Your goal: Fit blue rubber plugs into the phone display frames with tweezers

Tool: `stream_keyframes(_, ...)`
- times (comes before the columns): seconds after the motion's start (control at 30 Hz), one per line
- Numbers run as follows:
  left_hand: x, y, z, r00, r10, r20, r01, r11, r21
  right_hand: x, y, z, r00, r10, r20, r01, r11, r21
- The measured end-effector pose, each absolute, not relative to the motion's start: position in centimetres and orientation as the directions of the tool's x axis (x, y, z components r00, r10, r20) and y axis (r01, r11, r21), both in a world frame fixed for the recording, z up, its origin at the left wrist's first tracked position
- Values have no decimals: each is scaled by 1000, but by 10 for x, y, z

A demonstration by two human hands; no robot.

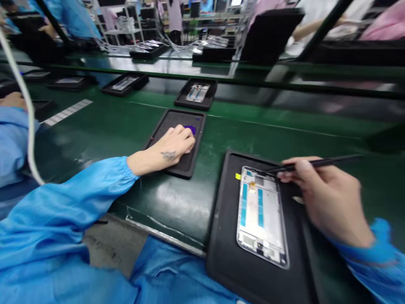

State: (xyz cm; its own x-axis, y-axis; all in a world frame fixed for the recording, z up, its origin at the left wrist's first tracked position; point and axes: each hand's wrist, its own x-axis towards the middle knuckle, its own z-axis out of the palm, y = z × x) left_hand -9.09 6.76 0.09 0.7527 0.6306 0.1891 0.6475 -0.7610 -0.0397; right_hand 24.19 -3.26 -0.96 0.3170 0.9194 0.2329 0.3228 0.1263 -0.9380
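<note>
My right hand (329, 192) grips black tweezers (322, 163), whose tip reaches the top right edge of a phone frame (267, 215). This silvery frame has blue strips and a yellow tab at its upper left, and it lies in a black tray (223, 249) in front of me. My left hand (175, 145) rests over a second black tray (186, 166) further off to the left, its fingers curled down toward the tray floor. Purple pieces (190, 129) lie just beyond those fingers. Whatever the left fingertips hold, if anything, is hidden.
Beyond stand more black trays with phone frames, one tray (180, 101) behind my left hand and another tray (107, 88) further left. A pale strip (68, 112) lies on the green table (104, 135). At the left edge a co-worker's sleeve (12, 143) and a white cable (30, 109) show.
</note>
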Motion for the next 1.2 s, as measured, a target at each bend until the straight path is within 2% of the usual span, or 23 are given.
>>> stream_keyframes(0.07, -91, 65, 1, 767, 597, 234, 619, -785, -30, 239, -32, -9, 312, 921, 233, 291, 140, -946)
stream_keyframes(0.13, -90, 60, 5, 773, 567, 285, 577, -815, 57, 237, -32, -9, 309, 918, 248, 280, 162, -946)
stream_keyframes(0.27, -71, 44, 24, 720, 571, 395, 490, -821, 293, 231, -28, -3, 296, 903, 310, 286, 226, -931)
stream_keyframes(0.37, -42, 28, 35, 707, 574, 413, 314, -778, 543, 223, -24, 5, 255, 896, 363, 294, 285, -912)
stream_keyframes(0.47, -13, 12, 31, 731, 590, 342, 65, -560, 826, 219, -28, 12, 222, 890, 397, 288, 329, -899)
stream_keyframes(0.57, 3, 2, 17, 726, 665, 175, -98, -152, 984, 220, -39, 15, 221, 886, 408, 302, 335, -892)
stream_keyframes(0.67, 3, -1, 5, 724, 689, 25, -178, 152, 972, 219, -52, 17, 230, 888, 399, 327, 315, -891)
stream_keyframes(0.77, -1, -1, 2, 717, 695, -56, -215, 297, 930, 216, -60, 18, 213, 908, 359, 318, 283, -905)
stream_keyframes(1.0, -4, 0, 1, 708, 700, -94, -227, 352, 908, 208, -61, 11, 196, 975, 100, 85, 85, -993)
stream_keyframes(1.2, -3, -1, 1, 694, 708, -134, -187, 358, 915, 207, -61, 9, 152, 988, 40, 50, 32, -998)
